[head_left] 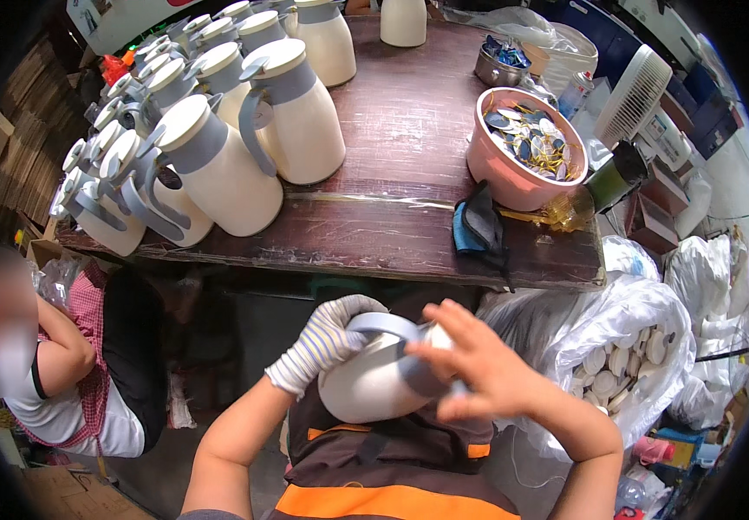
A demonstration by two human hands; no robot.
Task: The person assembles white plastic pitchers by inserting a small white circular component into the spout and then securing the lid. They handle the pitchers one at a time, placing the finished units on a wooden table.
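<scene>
A cream jug with a grey collar and handle (373, 381) lies tilted on its side over my lap, its top end toward the right. My left hand (327, 341), in a striped knit glove, is closed round the grey handle near the jug's base. Bare and a little blurred, my right hand (487, 368) is at the top end, its fingers spread in front of the lid. It partly hides the lid, and whether the fingertips touch it is hard to make out.
A dark red table (400, 121) stands ahead, with many similar jugs (227, 178) grouped at left. On its right are a pink bucket (513, 165) of tagged discs, a metal bowl (500, 69) and a dark pouch (480, 227). A lined sack (600, 303) holds round lids; a person (71, 364) sits at left.
</scene>
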